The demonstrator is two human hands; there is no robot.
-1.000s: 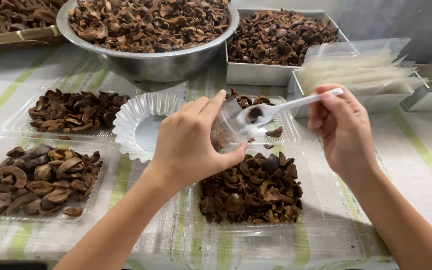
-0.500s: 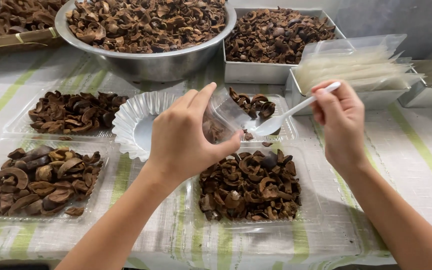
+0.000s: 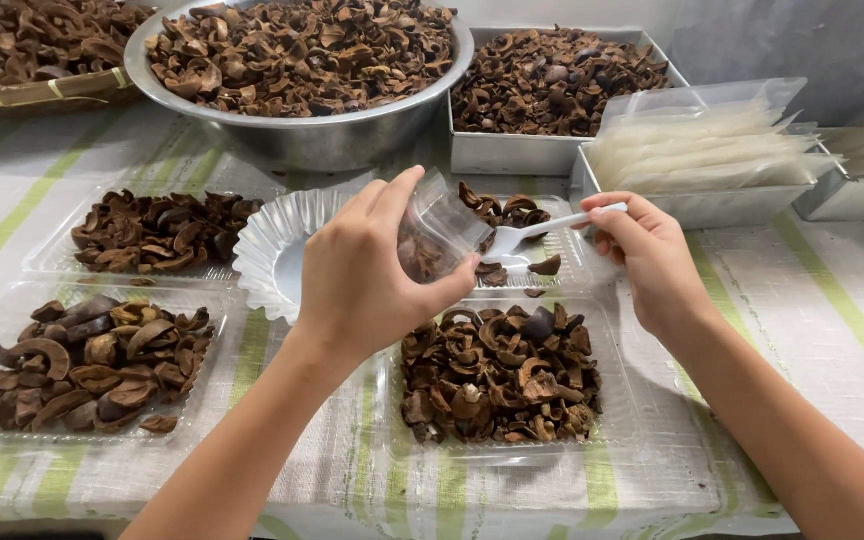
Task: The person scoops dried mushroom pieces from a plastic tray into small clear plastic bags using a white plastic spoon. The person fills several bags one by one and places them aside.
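So, big steel bowl of brown dried husk pieces sits at the back, a steel tray of the same to its right, then a tray of clear bags. Striped cloth covers the table. Nearer, three clear flat trays hold husk pieces: two at left, one in front centre. A white fluted dish sits behind the left hand. Left hand is clamped on a small clear cup, thumb below, fingers above, cup tipped with its mouth facing right; some pieces inside. Right hand is pinched on a white plastic spoon. Spoon's long axis runs right to left, bowl end just beside the cup's mouth, touching or not I cannot tell. Hands are apart, cup between them, over the centre tray's far edge.
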